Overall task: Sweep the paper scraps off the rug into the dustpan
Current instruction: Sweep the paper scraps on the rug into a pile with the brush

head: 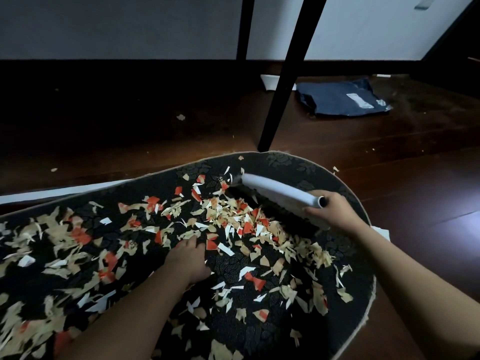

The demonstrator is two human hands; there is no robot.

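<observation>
Head view: my right hand (335,211) has its fingers (313,211) curled round the pale handle of a hand brush (275,196), whose dark bristles sit on the rug (298,162) near its far right corner, touching a dense drift of paper scraps (233,219). My left hand (189,258) presses palm down on the rug near its middle, fingers spread fairly wide and flat among the scraps, holding nothing. The rug is dark and patterned with a rounded far end, and it lies on a dark wooden floor (389,152). Tan, white and red scraps cover most of it, thickest along the left side and just in front of the bristles. A black furniture leg (285,81) stands on the floor just beyond the rug's far edge. A dark blue parcel bag (342,98) lies on the floor farther back, well apart from the rug.
</observation>
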